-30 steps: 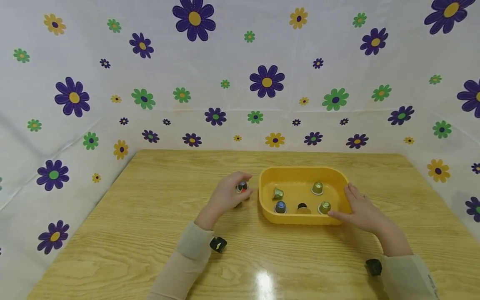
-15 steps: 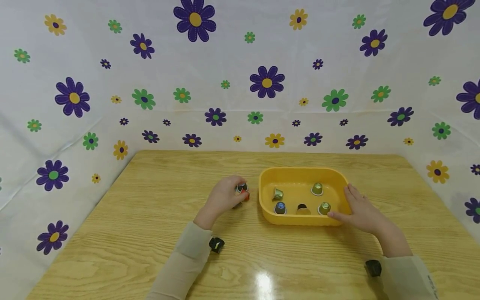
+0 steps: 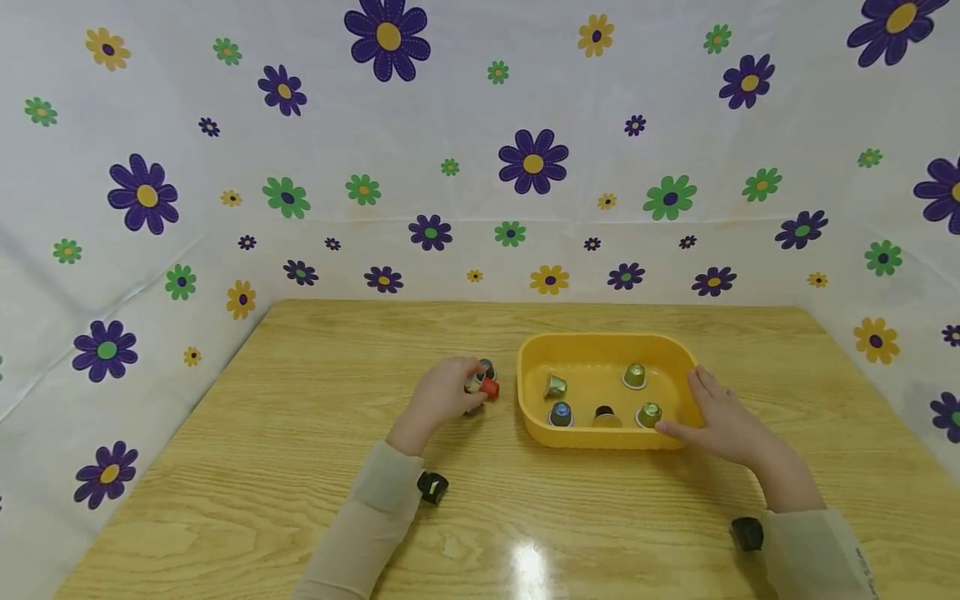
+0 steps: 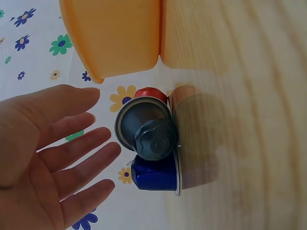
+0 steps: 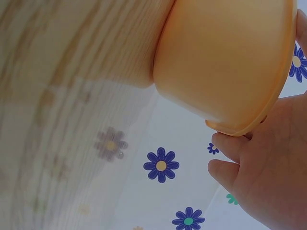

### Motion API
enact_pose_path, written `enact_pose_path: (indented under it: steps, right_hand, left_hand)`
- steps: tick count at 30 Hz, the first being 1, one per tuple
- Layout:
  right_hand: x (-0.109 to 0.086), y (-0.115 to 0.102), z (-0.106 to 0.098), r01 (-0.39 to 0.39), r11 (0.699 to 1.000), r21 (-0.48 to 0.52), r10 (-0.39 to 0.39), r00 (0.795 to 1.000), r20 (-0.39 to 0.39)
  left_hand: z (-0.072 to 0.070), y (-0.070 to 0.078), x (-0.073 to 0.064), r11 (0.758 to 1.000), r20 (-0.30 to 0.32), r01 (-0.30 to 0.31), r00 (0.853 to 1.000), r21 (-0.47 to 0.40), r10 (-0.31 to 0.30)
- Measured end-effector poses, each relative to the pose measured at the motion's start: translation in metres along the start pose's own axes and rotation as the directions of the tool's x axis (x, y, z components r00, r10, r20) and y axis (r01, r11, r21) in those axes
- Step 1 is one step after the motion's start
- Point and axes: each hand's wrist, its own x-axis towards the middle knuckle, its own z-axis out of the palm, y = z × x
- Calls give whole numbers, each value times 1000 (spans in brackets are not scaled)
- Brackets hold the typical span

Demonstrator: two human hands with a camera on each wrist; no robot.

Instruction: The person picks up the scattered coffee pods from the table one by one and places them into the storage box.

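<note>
My left hand (image 3: 444,393) is beside a small cluster of coffee capsules left of the yellow bin. In the left wrist view its fingers are spread and loosely bent, apart from the capsules. A dark grey capsule (image 4: 156,139) leans over a blue capsule (image 4: 156,173), which lies on its side, and a red capsule (image 4: 151,92) shows behind them. My right hand (image 3: 731,425) rests against the right end of the yellow bin (image 3: 600,439), thumb on the near rim, fingers along the outside. Several capsules are in the bin, among them a green capsule (image 3: 635,377).
The bin stands on a wooden table (image 3: 300,417), right of the capsule cluster. A flower-print cloth (image 3: 450,108) hangs behind the table and at both sides. Black straps (image 3: 432,488) sit at the wrists.
My left hand has drawn slightly left and toward me, leaving more of the red capsule and a dark capsule in sight. The right hand and bin have stayed put.
</note>
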Motion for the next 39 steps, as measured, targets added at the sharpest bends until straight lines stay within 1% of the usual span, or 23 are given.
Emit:
enact_pose_path:
  steps: [5, 9, 13, 21, 25, 31, 39]
  right_hand:
    - [0, 0, -1, -1, 1000, 4, 1, 1000, 6]
    - [0, 0, -1, 6, 1000, 3, -6, 1000, 3]
    - [1, 0, -1, 4, 1000, -1, -4, 1000, 2]
    - [1, 0, -1, 4, 1000, -1, -4, 1000, -1]
    - [1, 0, 0, 2, 1000, 1, -2, 1000, -3]
    - [0, 0, -1, 0, 1000, 4, 0, 1000, 2]
    - [0, 0, -1, 5, 1000, -3, -5, 1000, 0]
  left_hand:
    - [0, 0, 0, 999, 35, 11, 999, 31, -12]
    - [2, -2, 0, 998, 85, -1, 996, 69, -5]
    - [3, -3, 0, 997, 130, 7, 991, 76, -17]
    - [0, 0, -2, 996, 155, -2, 988, 91, -12]
    - [1, -1, -2, 996, 168, -14, 986, 93, -2]
    - [3, -4, -2, 991, 169, -42, 985, 129, 20]
    - [3, -3, -5, 988, 187, -34, 982, 148, 6]
